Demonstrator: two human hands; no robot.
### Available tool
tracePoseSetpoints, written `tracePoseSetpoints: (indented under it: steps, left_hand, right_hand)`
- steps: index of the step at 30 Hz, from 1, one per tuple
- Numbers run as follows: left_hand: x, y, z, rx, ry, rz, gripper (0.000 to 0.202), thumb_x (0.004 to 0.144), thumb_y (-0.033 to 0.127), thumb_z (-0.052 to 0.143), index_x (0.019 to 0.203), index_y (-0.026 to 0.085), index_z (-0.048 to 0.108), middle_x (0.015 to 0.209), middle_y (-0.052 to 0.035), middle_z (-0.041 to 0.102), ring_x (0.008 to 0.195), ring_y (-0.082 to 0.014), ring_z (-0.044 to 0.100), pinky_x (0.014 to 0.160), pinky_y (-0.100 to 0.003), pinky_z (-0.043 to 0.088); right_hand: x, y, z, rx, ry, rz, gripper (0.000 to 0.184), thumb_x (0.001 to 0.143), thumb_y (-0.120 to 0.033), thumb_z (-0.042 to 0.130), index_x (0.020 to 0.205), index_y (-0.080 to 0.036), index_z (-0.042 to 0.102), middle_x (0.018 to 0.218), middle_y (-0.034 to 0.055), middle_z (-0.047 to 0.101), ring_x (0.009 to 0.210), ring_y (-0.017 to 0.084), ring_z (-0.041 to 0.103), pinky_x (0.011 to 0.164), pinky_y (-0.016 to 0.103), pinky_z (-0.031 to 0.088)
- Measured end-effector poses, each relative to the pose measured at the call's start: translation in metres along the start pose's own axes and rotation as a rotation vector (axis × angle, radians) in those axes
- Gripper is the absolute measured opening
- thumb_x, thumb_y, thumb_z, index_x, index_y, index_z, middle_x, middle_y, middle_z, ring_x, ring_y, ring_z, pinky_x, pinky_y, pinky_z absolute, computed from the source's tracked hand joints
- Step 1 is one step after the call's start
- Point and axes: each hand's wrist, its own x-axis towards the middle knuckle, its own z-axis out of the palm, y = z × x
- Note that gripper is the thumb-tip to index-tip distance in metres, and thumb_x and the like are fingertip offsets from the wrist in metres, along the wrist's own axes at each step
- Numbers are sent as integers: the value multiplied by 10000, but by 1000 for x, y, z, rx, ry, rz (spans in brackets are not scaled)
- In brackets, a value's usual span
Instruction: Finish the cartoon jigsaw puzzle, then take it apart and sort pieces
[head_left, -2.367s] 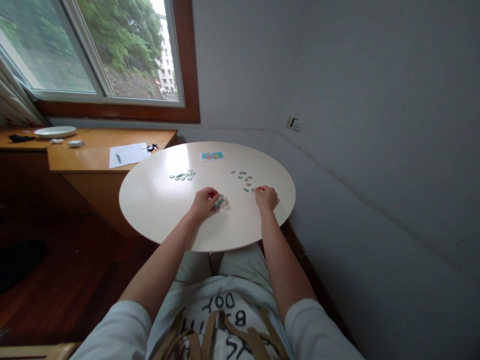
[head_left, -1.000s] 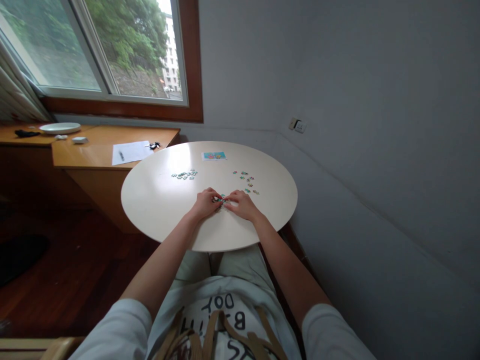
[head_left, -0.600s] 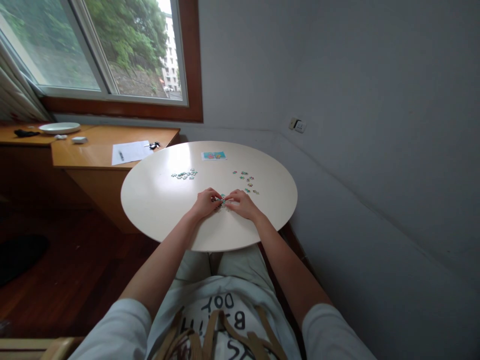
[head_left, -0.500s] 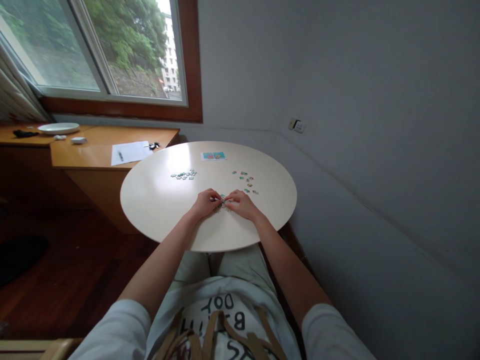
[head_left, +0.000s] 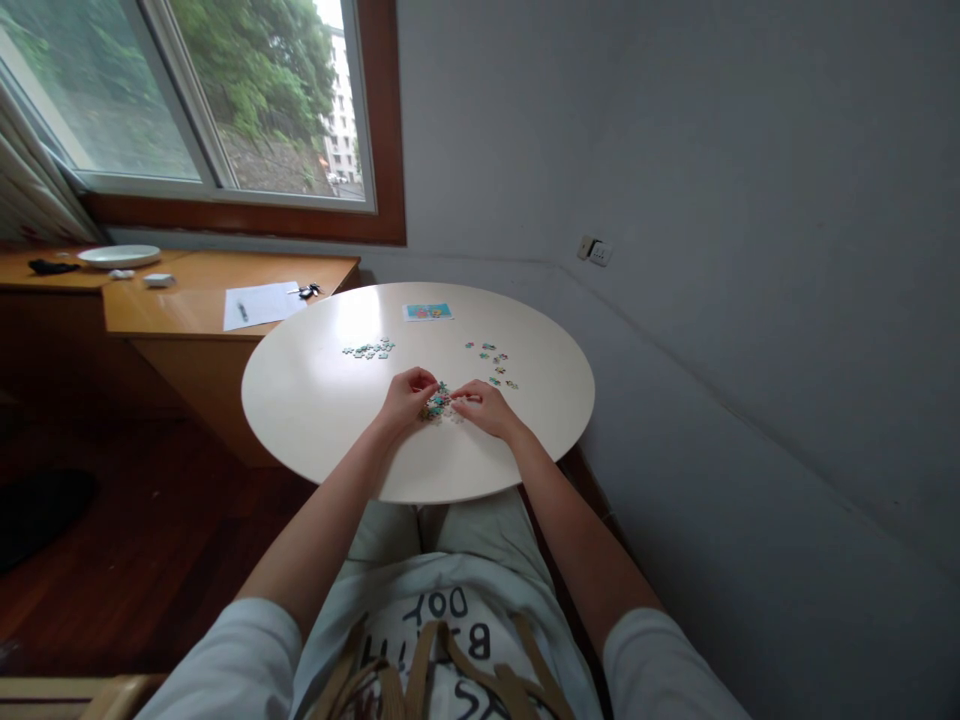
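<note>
A pile of small jigsaw puzzle pieces (head_left: 437, 403), teal, pink and pale, lies on the white table between my hands. My left hand (head_left: 407, 396) is at the pile's left side, thumb and fingers closed in a pinch. At its fingertips a teal puzzle piece (head_left: 442, 386) shows, partly hidden. On the right, my right hand (head_left: 484, 408) rests over the edge of the pile. Its thumb and index finger are apart, with their tips touching or just above the pieces.
The round white table (head_left: 315, 420) also bears a left group of puzzle pieces (head_left: 370, 350), a scattered right group (head_left: 495, 358) and a picture card (head_left: 427, 312). Behind it, a wooden desk (head_left: 180, 312) holds paper (head_left: 259, 306), keys (head_left: 308, 291) and a white plate (head_left: 120, 257).
My left hand has drawn slightly up and left, away from the right fingertips, so more of the pile shows. My right hand has barely moved.
</note>
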Motion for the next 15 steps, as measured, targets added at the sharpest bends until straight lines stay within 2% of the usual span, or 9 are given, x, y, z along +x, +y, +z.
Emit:
tracePoseSetpoints:
  steps: [6, 10, 15]
  left_hand:
    - [-1, 3, -1, -57, -12, -10, 307, 646, 284, 622, 918, 147, 667, 614, 14, 568, 555, -102, 509, 553, -252, 416]
    - [0, 2, 0, -11, 4, -51, 266, 651, 309, 604, 842, 151, 700, 665, -23, 614, 603, -129, 539, 573, -271, 432]
    - [1, 3, -1, 15, 7, -33, 206, 649, 311, 614, 761, 162, 699, 722, -44, 653, 662, -151, 578, 622, -285, 458]
  right_hand:
    - [0, 0, 0, -21, -5, -4, 164, 728, -240, 637, 871, -191, 703, 899, 45, 658, 877, 147, 605, 820, 311, 505]
    - [0, -1, -1, -30, -7, -10, 157, 734, -241, 633, 868, -202, 704, 905, 40, 665, 881, 146, 609, 819, 307, 507]
    - [0, 0, 0, -70, -5, -15, 143, 741, -241, 631, 857, -211, 709, 896, 36, 671, 865, 147, 615, 810, 313, 510]
